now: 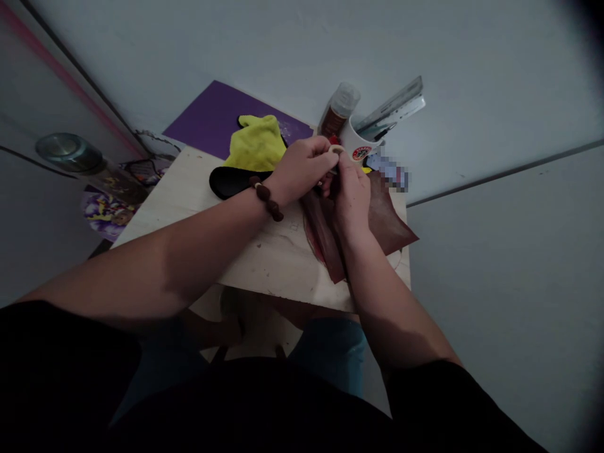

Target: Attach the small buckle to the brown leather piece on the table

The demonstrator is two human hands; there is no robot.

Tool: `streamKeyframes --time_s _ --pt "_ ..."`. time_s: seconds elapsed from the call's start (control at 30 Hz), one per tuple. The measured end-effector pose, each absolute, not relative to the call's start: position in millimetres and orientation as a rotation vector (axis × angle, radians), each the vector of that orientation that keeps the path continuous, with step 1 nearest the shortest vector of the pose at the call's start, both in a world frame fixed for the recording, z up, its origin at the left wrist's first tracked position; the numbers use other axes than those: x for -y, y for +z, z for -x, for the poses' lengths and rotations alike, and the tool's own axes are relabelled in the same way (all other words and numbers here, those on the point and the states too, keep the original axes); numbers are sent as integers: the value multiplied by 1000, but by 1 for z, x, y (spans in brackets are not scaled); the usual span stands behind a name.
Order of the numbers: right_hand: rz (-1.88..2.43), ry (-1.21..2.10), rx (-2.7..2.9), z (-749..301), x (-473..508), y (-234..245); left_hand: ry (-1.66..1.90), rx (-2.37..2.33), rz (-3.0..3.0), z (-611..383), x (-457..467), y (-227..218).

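Observation:
My left hand (304,167) and my right hand (352,192) meet over a small wooden table (264,258). Both are closed around a small pale ring-shaped thing (336,150), perhaps a roll of tape, pinched between their fingertips. A beaded bracelet (267,197) sits on my left wrist. Under the hands lies a sheet of brown leather-like material (389,223). A yellow cloth (255,143) and a flat black oval object (231,181) lie just left of my left hand.
A white mug (359,146) holding rulers (394,107) and a brown bottle (337,113) stand at the table's far edge. A purple sheet (212,116) lies behind the cloth. A round metal door knob (68,151) shows at the left. My knees are under the table.

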State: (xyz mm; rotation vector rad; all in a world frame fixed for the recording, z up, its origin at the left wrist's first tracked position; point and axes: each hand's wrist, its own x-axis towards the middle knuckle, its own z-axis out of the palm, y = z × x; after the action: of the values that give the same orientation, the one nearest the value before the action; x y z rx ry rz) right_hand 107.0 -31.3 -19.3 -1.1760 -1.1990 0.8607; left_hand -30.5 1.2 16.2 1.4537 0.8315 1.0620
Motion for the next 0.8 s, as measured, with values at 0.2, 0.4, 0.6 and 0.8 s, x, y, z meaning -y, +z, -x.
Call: streamKeyframes --time_s 0.2,0.4,0.6,0.8 --pt "1181 870 1168 -106 32 -17 1062 -853 -1494 31 -1 18" --pt "1162 856 1199 -107 30 -21 1087 -835 -1494 31 -1 18" --pt "1170 857 1200 -107 30 -20 1041 -828 -1419 32 -1 17" --pt "1155 823 1233 -106 30 -23 1038 -762 -1461 32 0 18"
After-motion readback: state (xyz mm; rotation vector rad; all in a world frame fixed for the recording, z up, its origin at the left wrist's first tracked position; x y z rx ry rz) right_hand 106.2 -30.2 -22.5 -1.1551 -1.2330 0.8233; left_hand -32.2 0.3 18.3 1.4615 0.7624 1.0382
